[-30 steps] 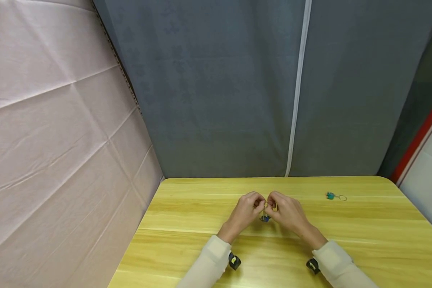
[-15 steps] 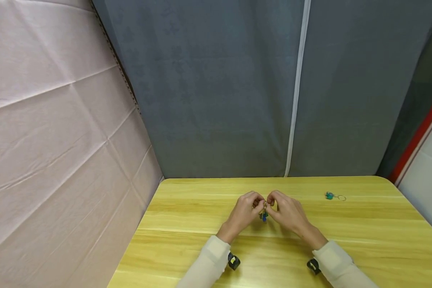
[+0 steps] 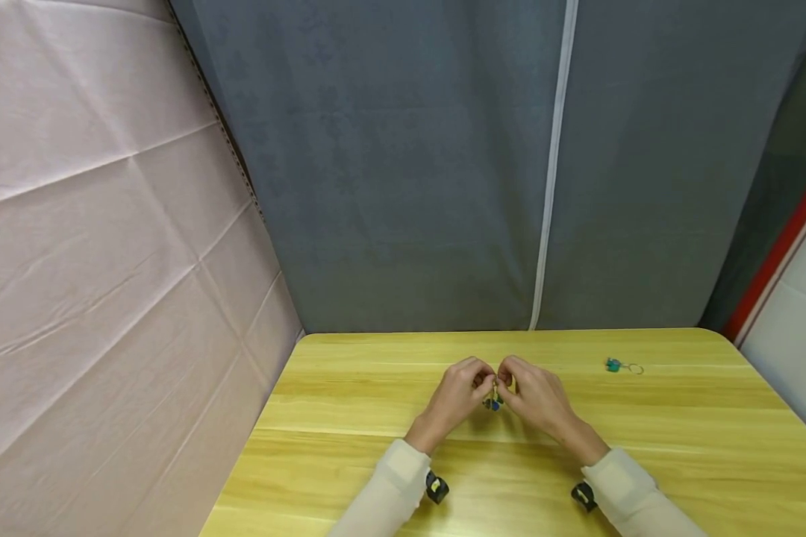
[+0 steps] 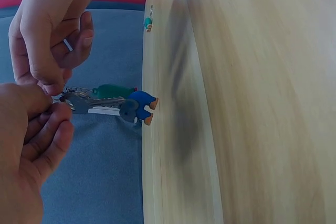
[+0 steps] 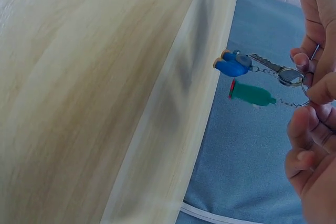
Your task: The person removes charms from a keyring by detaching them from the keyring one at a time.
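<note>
In front of the person, above the wooden table [image 3: 349, 462], the left hand [image 3: 458, 389] and right hand [image 3: 539, 391] meet at the fingertips. Between them they pinch a metal key ring [image 5: 304, 88], partly covered by the fingers. From it dangle several keys [image 4: 94, 102], a blue charm [image 5: 231, 68] with orange-tipped ends, and a green charm [image 5: 252, 94] with a red end, each on a short chain. The left thumb and fingers grip one side of the ring; the right thumb and forefinger pinch the other.
A second keychain [image 3: 614, 365] with a teal charm and a metal ring lies near the back right of the table. Behind the table hangs a grey-blue curtain [image 3: 403, 186]; a pale cloth wall [image 3: 107, 283] stands on the left.
The charms and keys swing and shift slightly beneath the fingers. Both hands stay at nearly the same spot, still pinching the ring.
</note>
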{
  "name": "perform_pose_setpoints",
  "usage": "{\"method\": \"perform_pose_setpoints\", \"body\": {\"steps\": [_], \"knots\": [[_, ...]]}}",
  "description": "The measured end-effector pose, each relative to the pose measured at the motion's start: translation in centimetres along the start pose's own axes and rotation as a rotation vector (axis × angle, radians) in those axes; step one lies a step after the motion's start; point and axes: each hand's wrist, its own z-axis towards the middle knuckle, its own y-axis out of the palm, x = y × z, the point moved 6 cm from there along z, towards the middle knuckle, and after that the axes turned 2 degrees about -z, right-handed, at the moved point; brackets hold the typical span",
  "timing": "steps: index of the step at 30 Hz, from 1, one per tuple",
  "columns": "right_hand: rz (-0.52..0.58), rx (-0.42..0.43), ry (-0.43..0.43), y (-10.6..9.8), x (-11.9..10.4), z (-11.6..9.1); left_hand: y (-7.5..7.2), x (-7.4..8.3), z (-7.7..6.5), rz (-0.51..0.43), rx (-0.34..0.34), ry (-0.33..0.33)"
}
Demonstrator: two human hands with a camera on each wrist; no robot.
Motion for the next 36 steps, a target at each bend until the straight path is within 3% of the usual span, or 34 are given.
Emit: {"method": "perform_pose_setpoints", "body": {"steps": [9, 19, 27, 36], "knots": [[0.073, 0.042, -0.025, -0.3, -0.11, 0.01, -0.17, -0.04, 0.11, -0.014, 0.027, -0.008], [0.043, -0.003, 0.051, -0.23, 0.25, -0.29, -0.1, -0.17, 0.07, -0.022, 0.022, -0.023], [0.029, 0.029, 0.03, -0.48, 0.05, -0.06, 0.01, -0.07, 0.06, -0.049, 0.005, -0.032], [0.028, 0.006, 0.041, -0.08, 0.2, -0.06, 0.02, 0.3, 0.13, -0.037, -0.012, -0.032]]}}
